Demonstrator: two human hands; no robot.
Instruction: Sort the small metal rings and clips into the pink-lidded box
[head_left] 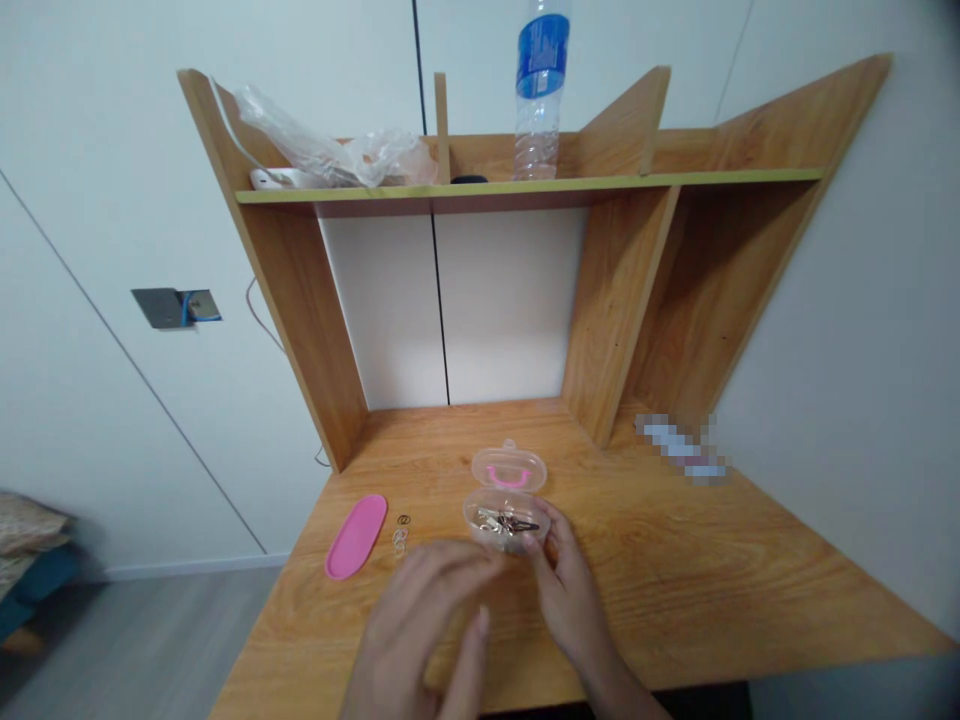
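Note:
A small clear plastic box (pixel 501 518) stands open on the wooden desk (pixel 675 560), its hinged lid (pixel 508 468) with a pink handle lying back behind it. Inside lie several metal hair clips (pixel 506 522). My right hand (pixel 566 590) rests against the box's right side, thumb and fingers on its rim. My left hand (pixel 420 630) hovers low over the desk just in front of the box, fingers loosely spread and blurred, nothing visible in it. A pink oval lid (pixel 356 536) lies to the left, with a few small hair rings (pixel 400 538) beside it.
A shelf (pixel 525 183) above the desk carries a clear water bottle (pixel 540 90) with a blue label, crumpled clear plastic bags (pixel 337 150) and a small dark object (pixel 469 180). Upright wooden dividers (pixel 615 310) close in the desk's back. A blurred patch (pixel 682 448) lies at right.

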